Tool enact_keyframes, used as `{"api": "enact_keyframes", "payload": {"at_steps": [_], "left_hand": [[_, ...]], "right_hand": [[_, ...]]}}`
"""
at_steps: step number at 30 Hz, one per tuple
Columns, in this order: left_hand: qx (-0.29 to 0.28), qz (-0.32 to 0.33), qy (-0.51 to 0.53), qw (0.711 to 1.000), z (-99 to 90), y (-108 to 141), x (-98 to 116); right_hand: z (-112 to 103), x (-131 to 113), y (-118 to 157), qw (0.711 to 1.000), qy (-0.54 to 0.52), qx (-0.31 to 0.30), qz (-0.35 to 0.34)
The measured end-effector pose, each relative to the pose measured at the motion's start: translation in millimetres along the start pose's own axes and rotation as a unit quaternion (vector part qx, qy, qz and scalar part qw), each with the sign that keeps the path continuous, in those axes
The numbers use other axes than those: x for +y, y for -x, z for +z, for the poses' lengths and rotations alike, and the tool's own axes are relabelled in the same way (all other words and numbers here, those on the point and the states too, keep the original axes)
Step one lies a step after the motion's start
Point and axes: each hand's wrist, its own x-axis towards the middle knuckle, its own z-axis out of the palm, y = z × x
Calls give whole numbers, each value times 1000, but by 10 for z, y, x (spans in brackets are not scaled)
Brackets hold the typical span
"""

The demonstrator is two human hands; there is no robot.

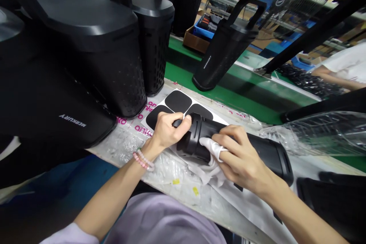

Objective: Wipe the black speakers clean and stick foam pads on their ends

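A black cylindrical housing with ridged ends [265,148] lies on its side on the bench, directly before me. My left hand [168,129] is closed around a part at its left end, probably the handle, which my fingers mostly hide. My right hand [243,156] pinches a white cloth [213,148] and presses it against the side of the housing near the ridged collar. Behind the housing is a white sheet with several black rounded pads [178,101], partly covered by my left hand and the housing.
Tall black handled units [94,53] stand crowded at the left. Another, marked MERKURY [220,53], stands on a green conveyor belt [183,65]. Clear plastic wrap [323,133] lies at the right. Beyond are a blue bin [204,30], a fan [280,1] and a person's arm [337,78].
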Motion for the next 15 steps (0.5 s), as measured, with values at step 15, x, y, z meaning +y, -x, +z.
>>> {"api": "enact_keyframes", "payload": {"at_steps": [15], "left_hand": [[2,0,0,1000,-4,-5,14]], "right_hand": [[-4,-7,8,1000,-8,-2,1]]}}
